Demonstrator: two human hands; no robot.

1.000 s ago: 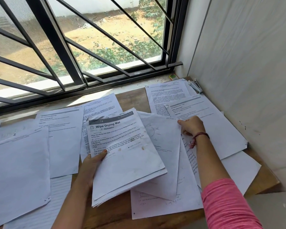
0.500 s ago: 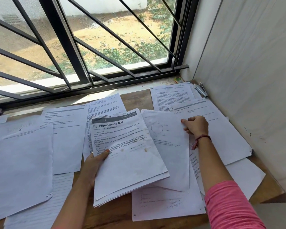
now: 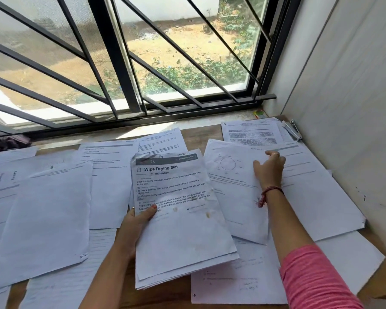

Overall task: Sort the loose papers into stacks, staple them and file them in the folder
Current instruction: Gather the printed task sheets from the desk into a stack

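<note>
My left hand (image 3: 135,221) grips a stack of papers (image 3: 183,230) by its left edge, thumb on top; the top sheet is headed "Wipe Drying Mat". To the right, my right hand (image 3: 269,169) holds a sheet with a circle diagram (image 3: 230,181) near its upper right edge, thumb spread on top and fingers curled at the edge. More loose sheets (image 3: 42,215) cover the wooden table (image 3: 196,136) on both sides. A silver stapler (image 3: 292,130) lies at the far right corner by the wall. No folder is in view.
A barred window (image 3: 129,63) runs along the table's far side, with a stone sill. A white wall (image 3: 348,108) closes off the right side. A small yellow-green item (image 3: 260,113) sits on the sill, and dark cloth (image 3: 5,141) lies at far left.
My right hand has drawn the circle-diagram sheet to the right and laid it flatter beside the held stack. The left hand keeps its grip on the stack. The camera has tilted up.
</note>
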